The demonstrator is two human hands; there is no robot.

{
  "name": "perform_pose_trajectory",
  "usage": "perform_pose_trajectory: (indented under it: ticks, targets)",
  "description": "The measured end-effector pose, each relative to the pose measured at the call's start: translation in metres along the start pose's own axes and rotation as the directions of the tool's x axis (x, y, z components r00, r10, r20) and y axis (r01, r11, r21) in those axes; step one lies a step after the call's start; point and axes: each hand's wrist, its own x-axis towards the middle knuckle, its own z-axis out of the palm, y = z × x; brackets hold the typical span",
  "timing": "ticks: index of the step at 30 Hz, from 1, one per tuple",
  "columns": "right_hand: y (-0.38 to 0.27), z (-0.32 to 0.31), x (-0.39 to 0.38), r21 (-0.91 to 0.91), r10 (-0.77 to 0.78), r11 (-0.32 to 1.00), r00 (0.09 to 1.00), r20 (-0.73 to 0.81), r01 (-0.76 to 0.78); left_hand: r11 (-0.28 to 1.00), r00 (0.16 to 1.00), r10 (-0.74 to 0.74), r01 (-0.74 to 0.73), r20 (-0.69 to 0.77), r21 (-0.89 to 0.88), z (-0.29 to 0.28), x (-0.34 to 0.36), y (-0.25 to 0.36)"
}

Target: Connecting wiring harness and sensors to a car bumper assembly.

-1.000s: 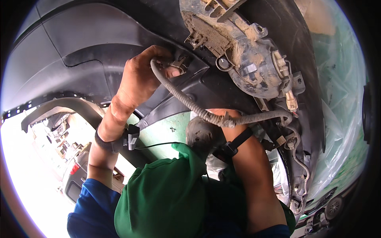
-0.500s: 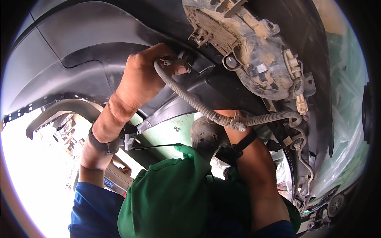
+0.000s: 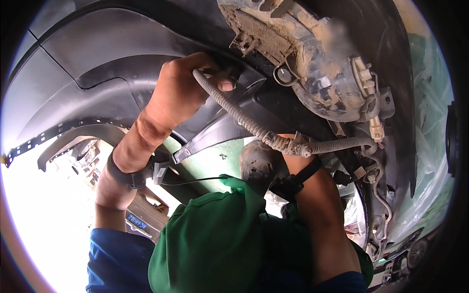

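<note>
Head view, looking up under a car's front end. Nearest the lens, between the forearms, a green cloth (image 3: 215,244) fills the lower middle, with blue sleeves (image 3: 117,263) below it; each wrist wears a black strap, the left one (image 3: 128,175) with a small device and thin cable. The left hand (image 3: 183,90) reaches up with its fingers curled around the upper end of a ribbed grey hose (image 3: 244,119), the thumb pressing it against the black liner (image 3: 97,63), apparently to steady that end where it enters the panel. From this hand the hose runs down and to the right, to a taped junction just above the right wrist. The right hand (image 3: 293,146) is hidden behind that junction and the panel edge, so its grip cannot be told; only the forearm shows, reaching up toward the hose's lower run. Above and to the right of both hands hangs a mud-caked lamp housing (image 3: 317,63), with pale connectors (image 3: 369,93) on its right side. Below the left forearm, a small blue rectangular plate (image 3: 137,223) lies in the glare-washed ground.
</note>
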Motion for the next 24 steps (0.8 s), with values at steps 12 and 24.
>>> perform_pose_trajectory:
  ticks: [12, 24]
  targets:
    - [0.007, 0.004, -0.011, 0.012, -0.028, 1.0, 1.0, -0.002, 0.028, 0.922, 0.939, 0.343, -0.335, -0.007, 0.193, 0.012, 0.01, -0.015]
    - [0.006, 0.001, -0.011, 0.003, -0.045, 0.999, 0.999, -0.006, 0.045, 0.944, 0.955, 0.296, -0.295, 0.019, 0.144, -0.003, -0.001, -0.011]
